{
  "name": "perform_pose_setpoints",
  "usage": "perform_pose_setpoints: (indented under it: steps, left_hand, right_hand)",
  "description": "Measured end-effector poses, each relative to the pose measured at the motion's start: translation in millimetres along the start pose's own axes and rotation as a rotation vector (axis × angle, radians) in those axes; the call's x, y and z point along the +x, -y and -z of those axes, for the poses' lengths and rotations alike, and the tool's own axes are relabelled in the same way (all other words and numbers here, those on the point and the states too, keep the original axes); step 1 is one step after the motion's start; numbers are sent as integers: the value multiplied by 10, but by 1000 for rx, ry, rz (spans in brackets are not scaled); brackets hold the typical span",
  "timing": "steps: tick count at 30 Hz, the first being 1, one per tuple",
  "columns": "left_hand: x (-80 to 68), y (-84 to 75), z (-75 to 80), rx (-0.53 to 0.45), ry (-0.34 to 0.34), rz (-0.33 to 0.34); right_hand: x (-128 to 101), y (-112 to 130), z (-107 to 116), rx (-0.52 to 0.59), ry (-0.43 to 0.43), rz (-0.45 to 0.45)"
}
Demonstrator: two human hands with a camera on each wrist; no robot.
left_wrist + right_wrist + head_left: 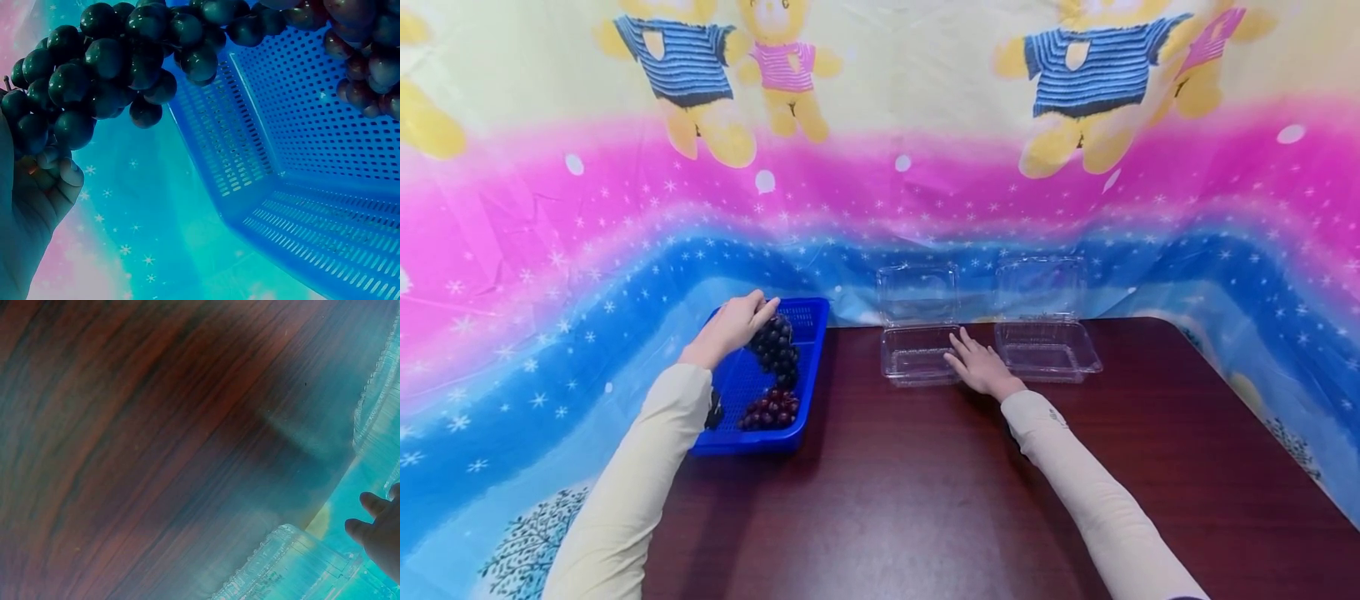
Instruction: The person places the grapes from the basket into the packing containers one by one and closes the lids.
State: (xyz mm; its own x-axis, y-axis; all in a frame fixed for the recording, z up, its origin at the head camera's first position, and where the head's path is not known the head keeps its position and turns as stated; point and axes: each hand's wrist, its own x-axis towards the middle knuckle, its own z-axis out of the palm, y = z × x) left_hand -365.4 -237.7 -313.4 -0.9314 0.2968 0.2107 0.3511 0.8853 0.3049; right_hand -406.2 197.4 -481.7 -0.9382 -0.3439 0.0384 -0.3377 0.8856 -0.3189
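Note:
My left hand [735,327] grips the top of a bunch of dark grapes [777,350], which hangs over the blue plastic basket [822,333]. In the left wrist view the dark grapes [103,69] stretch from my fingers across the top, with the basket's slotted wall [300,225] below. A bunch of red grapes [769,410] lies in the basket's near end. My right hand [979,364] has its fingers spread at the right side of an open clear plastic clamshell box [910,362]. In the right wrist view, fingers of that hand [381,531] show at the right edge, holding nothing.
A second open clear clamshell box [1048,350] stands to the right of the first, both lids raised at the table's back edge. More dark grapes [714,410] show in the basket beside the left sleeve. A patterned cloth [865,183] hangs behind the brown table [910,483].

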Motion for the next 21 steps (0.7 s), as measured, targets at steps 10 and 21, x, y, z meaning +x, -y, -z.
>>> perform_pose_setpoints:
  steps: [10,21]
  left_hand:
    - [15,-13,38,29,-28,-1]
    - [10,11,-3,17,-167,-46]
  right_hand:
    - [-23,-29,-5,71,-9,40]
    - [6,-8,-26,1,1,-5]
